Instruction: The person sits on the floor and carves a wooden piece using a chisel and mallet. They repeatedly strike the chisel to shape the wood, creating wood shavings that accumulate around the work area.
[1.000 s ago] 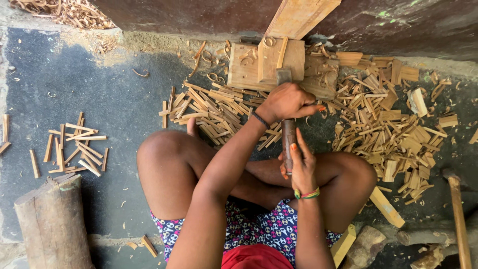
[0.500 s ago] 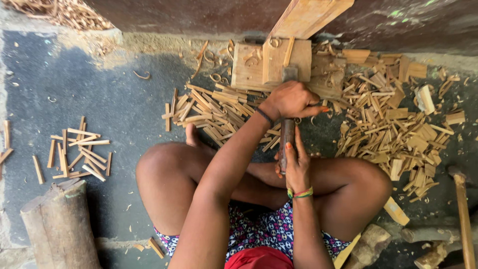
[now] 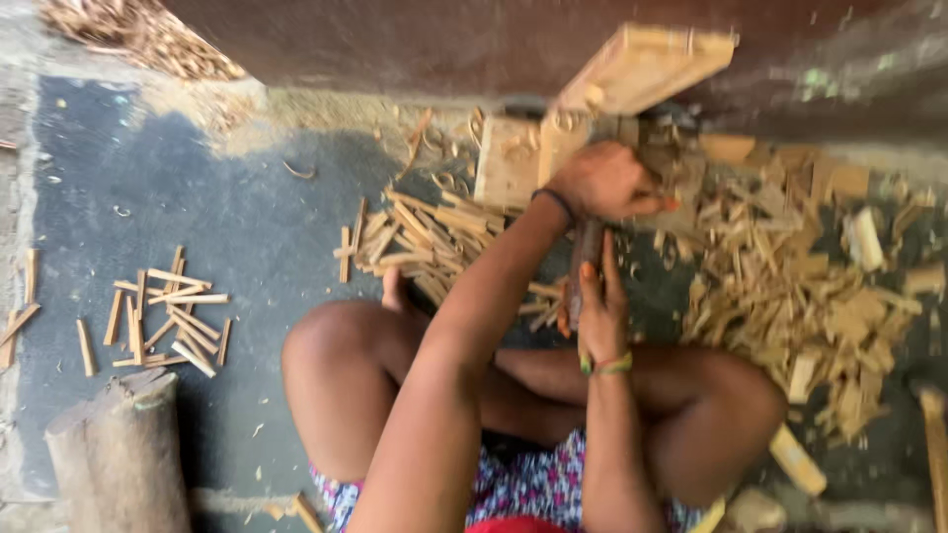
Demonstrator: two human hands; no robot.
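I sit cross-legged on the ground. My left hand (image 3: 604,183) is closed over the upper end of a dark-handled tool (image 3: 585,259), next to a pale wooden block (image 3: 509,163). My right hand (image 3: 599,306), with a green band at the wrist, grips the lower part of that handle. The tool's head is hidden under my left hand and by blur. A pale plank (image 3: 642,67) leans over the block against the dark wall.
Split wooden sticks (image 3: 425,237) lie piled left of the hands, and a bigger heap of chips (image 3: 790,286) lies to the right. A small bundle of sticks (image 3: 163,316) and a log (image 3: 123,449) are at the left. Another tool handle (image 3: 933,444) shows at the right edge.
The picture has become blurred and the view has shifted slightly. Both hands keep their grip on the tool at the block; no clear movement of the sticks.
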